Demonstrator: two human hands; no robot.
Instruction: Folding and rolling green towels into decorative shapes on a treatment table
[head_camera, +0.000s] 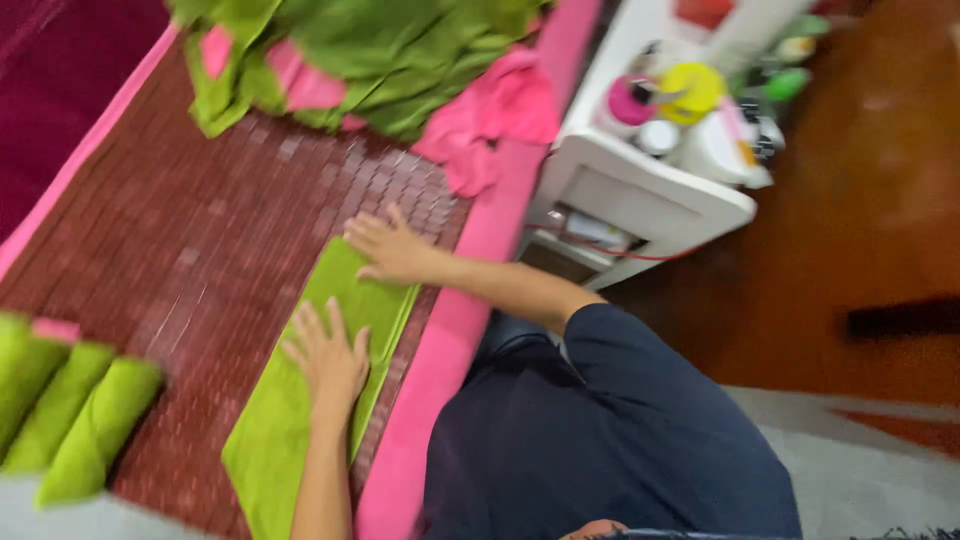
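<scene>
So the main landmark here is a bed (180, 250) covered with a dark reddish-brown woven mat, edged in bright pink along its side. Right next to that pink edge sits a small white nightstand (640, 195), its top crowded with bottles and jars, including a yellow lid (690, 88) and a pink one (630, 100), all pretty blurry. A thin red cord runs across its open lower shelf. Past the nightstand, further from the bed, the floor (860, 200) is glossy reddish-brown and catches some soft light. Nearer the bed's foot end the floor turns pale grey (860, 460). Beyond the mat's far side is a deep maroon surface (50, 80).
</scene>
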